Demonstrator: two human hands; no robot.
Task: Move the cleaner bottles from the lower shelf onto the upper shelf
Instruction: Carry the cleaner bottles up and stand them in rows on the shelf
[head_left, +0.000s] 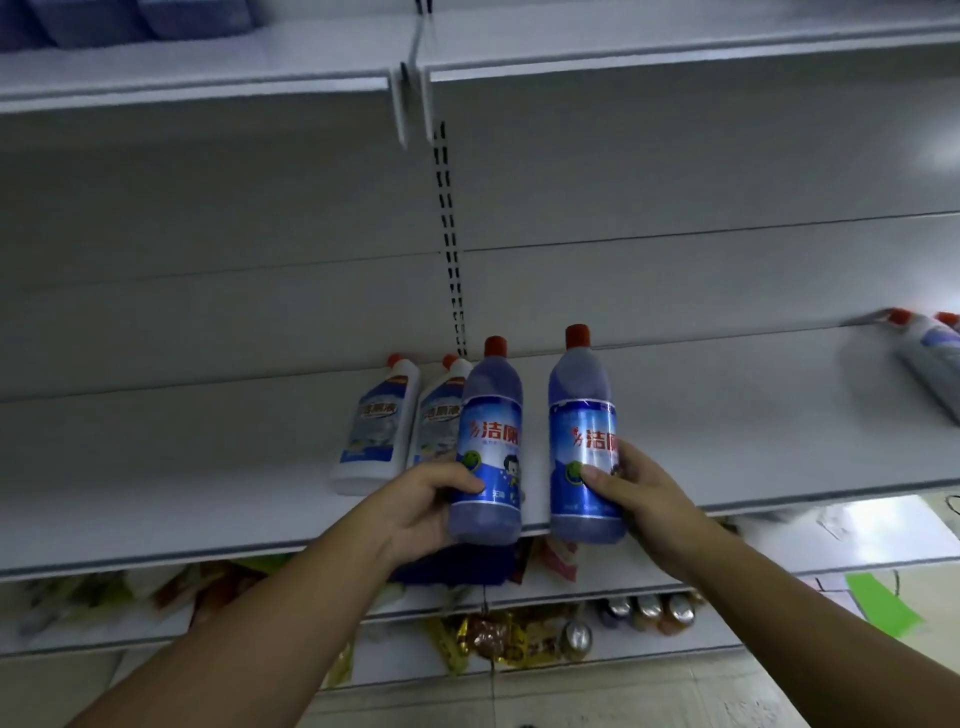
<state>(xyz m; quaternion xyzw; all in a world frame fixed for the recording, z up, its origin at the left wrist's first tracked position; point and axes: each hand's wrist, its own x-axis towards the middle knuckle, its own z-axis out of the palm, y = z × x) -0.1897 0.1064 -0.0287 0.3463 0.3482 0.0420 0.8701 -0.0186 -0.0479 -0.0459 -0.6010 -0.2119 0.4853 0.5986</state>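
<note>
Head view shows us holding two cleaner bottles up at the front edge of the white metal upper shelf (208, 467). Our left hand (415, 506) wraps round the lower half of one translucent blue plastic bottle with a red cap, the left blue bottle (488, 441), with the thumb across its label. Our right hand (641, 493) grips the matching right blue bottle (584, 431) the same way, thumb on the label and fingers behind. Both bottles are upright, near each other but apart, and their bases overlap the shelf's front lip. We cannot tell whether they rest on the board. Just behind the left blue bottle, two white plastic bottles with red caps (374, 426) stand side by side on that shelf. Far to the right, more red-capped bottles (930, 358) show blurred on the same shelf. Below, the lower shelf (104, 642) carries coloured snack packets (483, 639) and shiny cans (644, 610). A green strip (883, 603) lies on the floor at right.
</note>
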